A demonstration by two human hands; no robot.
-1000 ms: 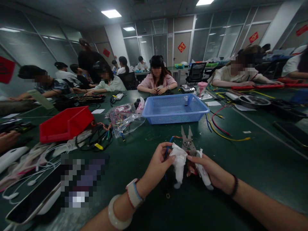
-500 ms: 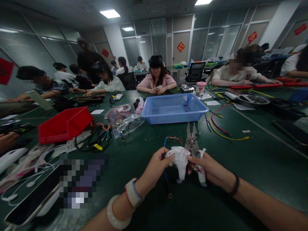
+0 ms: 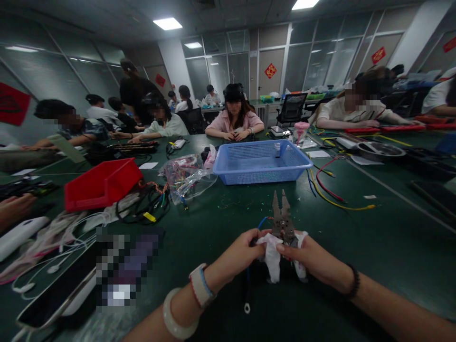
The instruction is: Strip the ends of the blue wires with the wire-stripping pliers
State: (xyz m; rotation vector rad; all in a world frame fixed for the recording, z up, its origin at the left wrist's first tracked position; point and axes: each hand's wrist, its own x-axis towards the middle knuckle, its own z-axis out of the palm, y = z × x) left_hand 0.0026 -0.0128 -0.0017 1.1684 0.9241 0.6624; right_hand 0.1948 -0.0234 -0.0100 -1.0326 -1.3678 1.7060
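Note:
Wire-stripping pliers point away from me, jaws slightly parted, their handles wrapped in white tissue or cloth. My right hand is closed around the right handle, its thumb reaching across to the left one. My left hand is pinched shut on a blue wire, close against the left handle's wrapping. Its fingertips are partly hidden behind the pliers. The wire's copper end mostly disappears behind the pliers' head. Below my left hand the wire's other end hangs down with a ring terminal.
A blue plastic basket stands beyond the pliers. To the left are a red bin, a clear bag of wires, white earphone cords and a phone. Loose coloured wires lie right. Several people sit around the table.
My left hand has moved right and slightly down, bringing the wire's bare copper end behind the pliers' head. The pliers have come slightly nearer, and the ring terminal hangs lower.

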